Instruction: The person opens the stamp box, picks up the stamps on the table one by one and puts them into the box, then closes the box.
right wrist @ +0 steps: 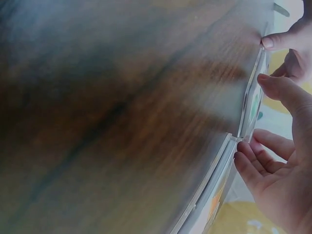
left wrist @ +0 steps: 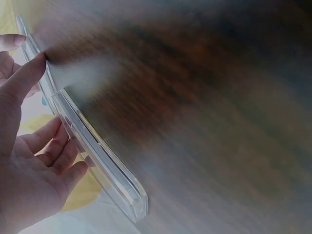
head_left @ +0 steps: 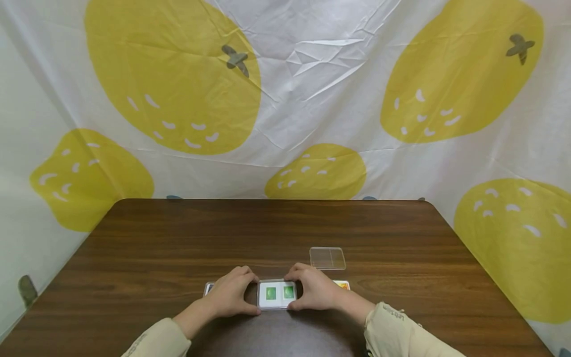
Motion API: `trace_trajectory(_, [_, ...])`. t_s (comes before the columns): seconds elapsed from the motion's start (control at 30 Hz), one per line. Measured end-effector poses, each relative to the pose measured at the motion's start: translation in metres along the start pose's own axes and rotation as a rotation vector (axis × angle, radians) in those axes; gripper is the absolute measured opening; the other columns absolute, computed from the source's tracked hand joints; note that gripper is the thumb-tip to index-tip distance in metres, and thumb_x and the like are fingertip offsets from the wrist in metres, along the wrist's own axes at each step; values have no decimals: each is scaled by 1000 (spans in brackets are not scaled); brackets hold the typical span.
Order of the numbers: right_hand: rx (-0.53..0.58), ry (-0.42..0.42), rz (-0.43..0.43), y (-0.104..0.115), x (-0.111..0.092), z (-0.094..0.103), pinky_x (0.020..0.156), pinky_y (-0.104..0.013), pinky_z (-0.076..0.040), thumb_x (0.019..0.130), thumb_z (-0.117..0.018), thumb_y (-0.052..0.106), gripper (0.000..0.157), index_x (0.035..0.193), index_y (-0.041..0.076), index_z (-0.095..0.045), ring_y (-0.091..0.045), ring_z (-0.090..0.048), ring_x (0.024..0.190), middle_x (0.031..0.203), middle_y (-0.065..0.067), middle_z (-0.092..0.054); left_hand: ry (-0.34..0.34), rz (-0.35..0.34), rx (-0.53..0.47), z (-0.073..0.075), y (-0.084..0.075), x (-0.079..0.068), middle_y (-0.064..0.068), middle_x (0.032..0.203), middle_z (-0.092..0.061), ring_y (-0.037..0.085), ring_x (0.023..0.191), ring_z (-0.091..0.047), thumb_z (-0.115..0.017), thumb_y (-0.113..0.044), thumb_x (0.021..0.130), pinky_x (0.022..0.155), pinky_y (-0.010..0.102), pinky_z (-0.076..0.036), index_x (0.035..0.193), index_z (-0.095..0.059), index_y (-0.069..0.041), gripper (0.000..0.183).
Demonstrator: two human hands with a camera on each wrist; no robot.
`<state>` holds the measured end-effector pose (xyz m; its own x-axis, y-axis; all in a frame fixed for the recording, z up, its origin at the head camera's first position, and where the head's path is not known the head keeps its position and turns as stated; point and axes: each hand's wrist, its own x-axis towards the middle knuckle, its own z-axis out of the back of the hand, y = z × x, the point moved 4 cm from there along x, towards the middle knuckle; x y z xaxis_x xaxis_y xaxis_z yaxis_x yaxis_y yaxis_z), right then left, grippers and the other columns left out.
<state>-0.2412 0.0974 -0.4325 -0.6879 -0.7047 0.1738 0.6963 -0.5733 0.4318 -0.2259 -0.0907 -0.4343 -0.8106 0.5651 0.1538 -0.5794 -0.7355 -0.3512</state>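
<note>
A clear plastic case (head_left: 276, 297) with two white cards inside, each printed with a green picture, lies on the table between both hands. At its left end, my left hand (head_left: 229, 295) pinches it, thumb at the near edge and fingers at the far edge. My right hand (head_left: 315, 291) holds the right end the same way. Behind the left hand, a second clear case (left wrist: 105, 163) is mostly hidden in the head view. A third case (right wrist: 212, 192), with an orange picture in it, is partly covered by the right hand and forearm in the head view.
On the wooden table (head_left: 267, 228), a clear, flat plastic lid (head_left: 327, 258) lies beyond the right hand. White cloth (head_left: 312, 119) printed with yellow fruit hangs behind the table and along its sides.
</note>
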Motion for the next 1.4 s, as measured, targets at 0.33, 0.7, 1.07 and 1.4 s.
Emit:
trace_trajectory(0.33, [-35, -3, 0, 1, -1, 0, 77, -23, -45, 63, -79, 28, 51, 104, 2, -64, -10, -54, 87, 96, -1, -59, 2, 1, 5, -1, 1, 1, -2, 92, -53, 13, 86, -49, -77, -42, 64, 70, 30, -45, 100, -63, -5, 54])
trace_trajectory(0.7, [-79, 1, -2, 1, -2, -3, 75, -22, -45, 62, -79, 30, 52, 104, 3, -65, -10, -52, 85, 95, 0, -57, 5, -1, 12, -3, 0, 1, -3, 91, -52, 13, 85, -49, -77, -43, 63, 69, 30, -45, 101, -63, -6, 54])
trace_trajectory(1.07, [-103, 22, 2, 3, 1, -3, 76, -23, -45, 62, -79, 31, 50, 102, 4, -66, -11, -52, 87, 95, -1, -58, 11, -4, 23, -1, 0, 3, -5, 89, -51, 11, 83, -48, -78, -44, 62, 66, 27, -44, 101, -65, -8, 55])
trace_trajectory(1.4, [-134, 26, 3, 6, -2, -3, 80, -27, -46, 63, -78, 31, 58, 108, -1, -62, -15, -53, 93, 101, -5, -58, 11, -15, 15, 0, -1, 2, -4, 90, -52, 13, 85, -49, -79, -41, 62, 69, 29, -45, 100, -65, -6, 54])
